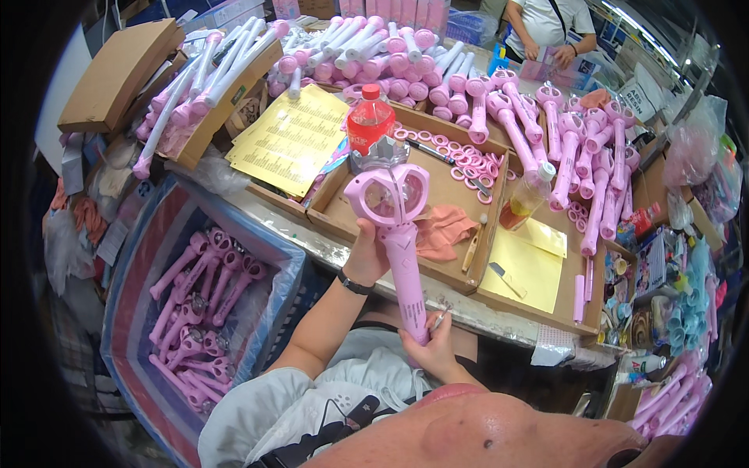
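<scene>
A pink light stick point(406, 277) with a see-through round head and a grey crown-shaped top stands nearly upright, slightly tilted, before me. My left hand point(368, 253) is closed round its neck, just under the head. Lower down, my right hand point(434, 349) grips the bottom end of the handle. A slim, pointed tool point(441, 318) sticks up from the right fingers; its kind is too small to tell. Behind the head stands a red-capped bottle with a red label point(370, 117). An orange cloth point(446, 232) lies in the cardboard tray point(331, 207) beside the handle.
At left stands a lined crate point(129, 312) of finished-looking light sticks point(207, 292). Pink rings point(472, 164), a brush point(474, 248), a drink bottle point(527, 199) and yellow sheets point(289, 140) occupy the bench. More light sticks point(593, 171) are heaped behind. Across the bench, a person point(546, 35) handles a box.
</scene>
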### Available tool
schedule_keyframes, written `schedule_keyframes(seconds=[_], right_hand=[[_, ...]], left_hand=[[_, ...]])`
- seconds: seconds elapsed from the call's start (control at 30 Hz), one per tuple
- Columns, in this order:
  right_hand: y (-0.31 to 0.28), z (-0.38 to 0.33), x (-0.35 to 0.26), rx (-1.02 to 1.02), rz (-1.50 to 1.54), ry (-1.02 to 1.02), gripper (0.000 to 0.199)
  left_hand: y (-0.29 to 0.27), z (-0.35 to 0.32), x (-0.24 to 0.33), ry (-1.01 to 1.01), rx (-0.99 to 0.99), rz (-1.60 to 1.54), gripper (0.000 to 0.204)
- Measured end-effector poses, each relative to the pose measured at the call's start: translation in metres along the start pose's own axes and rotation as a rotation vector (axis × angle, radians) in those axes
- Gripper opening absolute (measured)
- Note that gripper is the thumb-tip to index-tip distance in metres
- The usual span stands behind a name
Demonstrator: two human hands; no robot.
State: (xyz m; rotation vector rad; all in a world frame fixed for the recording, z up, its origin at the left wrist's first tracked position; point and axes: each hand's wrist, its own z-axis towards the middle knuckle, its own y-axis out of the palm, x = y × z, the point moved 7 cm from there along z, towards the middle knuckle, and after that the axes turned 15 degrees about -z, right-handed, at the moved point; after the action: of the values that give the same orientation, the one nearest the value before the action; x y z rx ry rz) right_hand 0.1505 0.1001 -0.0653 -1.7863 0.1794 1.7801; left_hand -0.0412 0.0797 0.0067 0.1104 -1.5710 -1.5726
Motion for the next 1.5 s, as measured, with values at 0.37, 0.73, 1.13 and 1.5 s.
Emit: schedule_keyframes(seconds=[0.37, 0.73, 1.13, 1.5], right_hand=[[0.006, -0.003, 0.003, -0.037, 0.02, -0.004, 0.052], [-0.088, 0.038, -0.161, 0.068, 0.789, -0.538, 0.036], [-0.08, 0.0, -0.244, -0.023, 1.25, -0.796, 0.029], [-0.074, 0.057, -0.183, -0.122, 0.631, -0.44, 0.034]], left_hand=[[0.005, -0.007, 0.005, 0.135, 0.049, -0.077, 0.103], [-0.006, -0.011, 0.038, 0.132, 0.141, 0.072, 0.097], [-0.011, -0.011, 0.041, 0.123, 0.088, 0.119, 0.09], [-0.002, -0.003, 0.044, 0.051, 0.034, 0.073, 0.087]])
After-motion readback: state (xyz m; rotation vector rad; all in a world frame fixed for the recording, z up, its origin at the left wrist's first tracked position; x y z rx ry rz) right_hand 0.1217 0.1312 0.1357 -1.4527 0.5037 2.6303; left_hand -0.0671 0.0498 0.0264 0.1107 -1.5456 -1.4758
